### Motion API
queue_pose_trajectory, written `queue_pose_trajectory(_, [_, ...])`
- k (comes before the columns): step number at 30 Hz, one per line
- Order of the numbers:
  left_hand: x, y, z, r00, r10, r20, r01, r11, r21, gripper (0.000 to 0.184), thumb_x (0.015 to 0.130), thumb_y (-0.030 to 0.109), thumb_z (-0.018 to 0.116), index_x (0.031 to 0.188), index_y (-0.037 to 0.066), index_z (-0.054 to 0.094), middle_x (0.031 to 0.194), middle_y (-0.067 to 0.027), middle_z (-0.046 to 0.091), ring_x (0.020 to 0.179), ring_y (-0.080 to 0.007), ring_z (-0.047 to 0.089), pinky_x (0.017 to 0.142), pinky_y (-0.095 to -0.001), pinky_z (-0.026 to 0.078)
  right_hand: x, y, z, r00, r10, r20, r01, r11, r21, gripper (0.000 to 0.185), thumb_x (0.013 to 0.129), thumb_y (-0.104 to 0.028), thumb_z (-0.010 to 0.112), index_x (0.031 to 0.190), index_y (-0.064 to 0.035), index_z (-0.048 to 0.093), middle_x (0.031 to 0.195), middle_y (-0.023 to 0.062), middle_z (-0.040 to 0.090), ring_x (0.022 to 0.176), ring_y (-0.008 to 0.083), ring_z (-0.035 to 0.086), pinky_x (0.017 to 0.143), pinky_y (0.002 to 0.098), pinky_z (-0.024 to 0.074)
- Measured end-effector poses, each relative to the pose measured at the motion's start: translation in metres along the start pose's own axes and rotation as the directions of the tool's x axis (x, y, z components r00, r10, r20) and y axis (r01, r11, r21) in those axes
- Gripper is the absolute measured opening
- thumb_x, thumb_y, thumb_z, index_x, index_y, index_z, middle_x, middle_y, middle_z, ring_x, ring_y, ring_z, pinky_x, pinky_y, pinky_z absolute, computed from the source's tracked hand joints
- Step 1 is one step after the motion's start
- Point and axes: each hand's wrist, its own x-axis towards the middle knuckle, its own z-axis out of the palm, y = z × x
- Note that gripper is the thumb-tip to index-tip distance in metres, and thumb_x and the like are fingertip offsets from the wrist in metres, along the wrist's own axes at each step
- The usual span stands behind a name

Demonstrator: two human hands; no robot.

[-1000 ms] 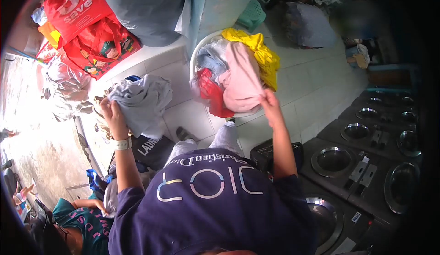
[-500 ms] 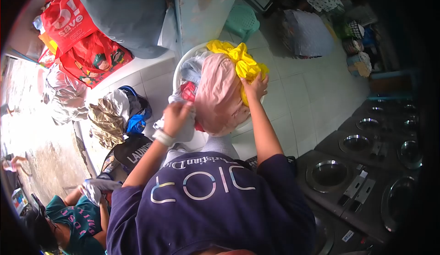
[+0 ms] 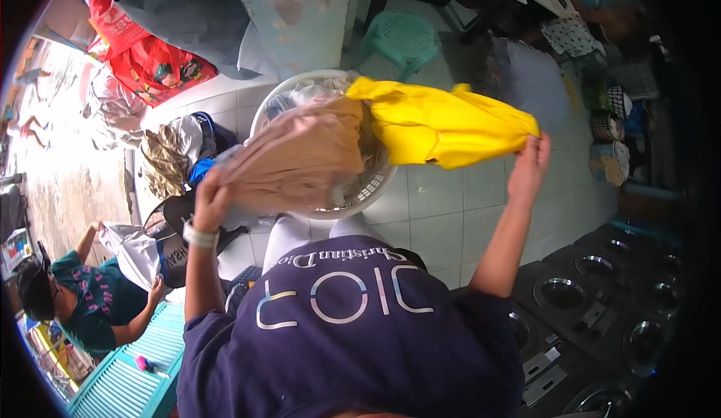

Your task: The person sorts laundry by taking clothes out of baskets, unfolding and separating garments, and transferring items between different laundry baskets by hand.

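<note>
A round white laundry basket [image 3: 270,102] with slotted sides stands on the floor just ahead of my legs, with crumpled clothes inside. My left hand [image 3: 213,200], with a pale band at the wrist, grips the edge of a pink-beige cloth [image 3: 300,155]. That cloth is blurred and spreads across the basket's opening. Out to the right, my right hand [image 3: 530,161] is closed on the end of a bright yellow cloth [image 3: 451,125]. The yellow cloth stretches from the basket's rim to my fingers. What kind of garment either cloth is, I cannot tell.
Left of the basket, clothes [image 3: 169,162] lie heaped near red bags [image 3: 161,69]. A person in a green shirt [image 3: 98,290] handles grey-white fabric by a turquoise slatted bench [image 3: 139,365]. A green stool [image 3: 405,39] stands behind; dark machines [image 3: 559,294] line the right.
My right hand has moved right, pulling the yellow cloth out long. My left hand has shifted left and now holds the pink-beige cloth, drawn leftward. The other person has spread their fabric.
</note>
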Motion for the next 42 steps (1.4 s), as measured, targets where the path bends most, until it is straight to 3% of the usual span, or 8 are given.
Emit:
queue_pose_trajectory(8, [0.003,0.076,-0.008,0.995,0.051,-0.082,-0.02,0.939,0.344,0.027,0.089,0.004,0.056,0.115,-0.002,0.058,0.109,-0.0036,0.058,0.093,-0.0106,0.053,0.083,-0.0223,0.04,0.002,-0.044,-0.01,0.956,-0.293,0.019,0.268,0.845,-0.463,0.024,0.098,-0.021,0.049,0.109,-0.0009,0.055,0.102,0.0039,0.058,0.095,0.013,0.053,0.088,0.0271,0.0413])
queue_pose_trajectory(10, [-0.01,0.084,-0.016,0.942,0.191,-0.275,-0.207,0.978,-0.03,0.026,0.087,0.002,0.058,0.112,-0.003,0.06,0.108,-0.0047,0.061,0.097,-0.0125,0.054,0.087,-0.0261,0.041,0.01,-0.053,-0.016,0.945,-0.325,0.026,0.298,0.829,-0.474,0.023,0.098,-0.02,0.05,0.108,-0.0005,0.055,0.1,0.0037,0.058,0.094,0.0129,0.053,0.088,0.0269,0.0413])
queue_pose_trajectory(24, [0.044,0.193,-0.004,0.73,0.248,-0.637,-0.301,0.953,0.026,0.022,0.091,0.01,0.058,0.107,-0.003,0.065,0.096,-0.0035,0.066,0.085,-0.0091,0.06,0.076,-0.0216,0.047,-0.003,-0.13,0.051,0.879,-0.412,0.239,0.398,0.911,0.107,0.022,0.096,-0.013,0.051,0.111,0.003,0.053,0.103,0.0119,0.061,0.094,0.0177,0.059,0.086,0.0314,0.0465])
queue_pose_trajectory(26, [0.07,0.202,-0.021,0.808,0.589,0.03,-0.589,0.804,0.088,0.049,0.085,0.017,0.062,0.126,0.009,0.037,0.123,-0.0084,0.045,0.11,-0.014,0.045,0.092,-0.0353,0.037,-0.013,-0.128,0.08,0.871,-0.372,0.321,0.335,0.928,0.166,0.022,0.096,-0.012,0.051,0.112,0.0034,0.053,0.103,0.0116,0.062,0.094,0.0169,0.06,0.085,0.0298,0.0475])
queue_pose_trajectory(27, [0.09,0.205,-0.042,0.426,0.661,0.619,-0.768,0.625,-0.139,0.089,0.083,0.028,0.065,0.15,0.02,0.008,0.152,-0.012,0.023,0.137,-0.0185,0.028,0.109,-0.049,0.026,-0.02,-0.123,0.097,0.844,-0.371,0.388,0.331,0.929,0.167,0.023,0.095,-0.011,0.053,0.113,0.003,0.053,0.102,0.0109,0.062,0.093,0.0155,0.06,0.082,0.0275,0.0486])
queue_pose_trajectory(31, [0.075,0.21,0.074,0.865,0.49,0.111,-0.501,0.828,0.253,0.016,0.084,0.004,0.06,0.097,-0.002,0.067,0.094,-0.0086,0.068,0.085,-0.01,0.063,0.074,-0.0218,0.049,-0.064,-0.09,0.165,0.594,-0.176,0.785,0.183,0.98,0.081,0.051,0.079,-0.004,0.071,0.122,-0.0023,0.043,0.118,0.0112,0.057,0.094,0.0147,0.059,0.081,0.0271,0.0495])
queue_pose_trajectory(36, [0.091,0.175,0.13,0.591,0.748,0.302,-0.804,0.516,0.295,0.011,0.08,0.011,0.063,0.09,0.006,0.064,0.092,-0.0101,0.061,0.086,-0.0283,0.061,0.074,-0.0365,0.049,-0.063,-0.006,0.184,0.628,-0.181,0.757,0.409,0.904,-0.123,0.059,0.071,-0.002,0.075,0.125,-0.0029,0.051,0.111,0.0108,0.063,0.097,0.0156,0.059,0.084,0.0282,0.048])
queue_pose_trajectory(42, [0.079,0.047,0.121,0.972,0.233,-0.013,-0.215,0.919,0.331,0.011,0.08,0.011,0.061,0.089,0.004,0.061,0.083,-0.0133,0.064,0.072,-0.0284,0.065,0.064,-0.0373,0.051,-0.016,0.019,0.13,0.812,-0.189,0.552,0.46,0.789,-0.407,0.039,0.069,0.003,0.072,0.107,0.0023,0.061,0.097,0.0088,0.066,0.089,0.0145,0.06,0.079,0.0296,0.0477])
